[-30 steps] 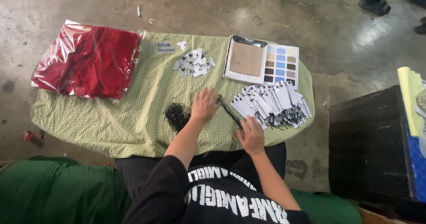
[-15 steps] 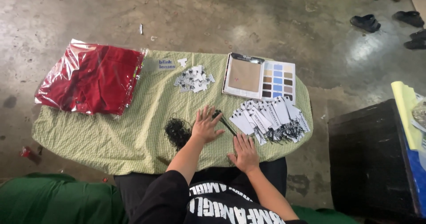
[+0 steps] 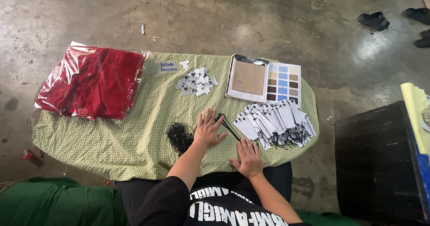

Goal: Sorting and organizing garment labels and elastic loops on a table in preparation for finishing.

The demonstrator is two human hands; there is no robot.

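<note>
The left hand (image 3: 208,129) is lying palm down on the green checked cloth (image 3: 134,136), fingers spread and holding nothing. Its thumb side is resting just beside a loose tangle of black strings (image 3: 180,136), and its fingertips are touching a thin black cord bundle (image 3: 228,126) that is running diagonally toward the fanned row of white hang tags (image 3: 273,120). The right hand (image 3: 249,156) is lying flat and empty near the cloth's front edge, just below the tags, which are overlapping one another with their black strings trailing downward.
</note>
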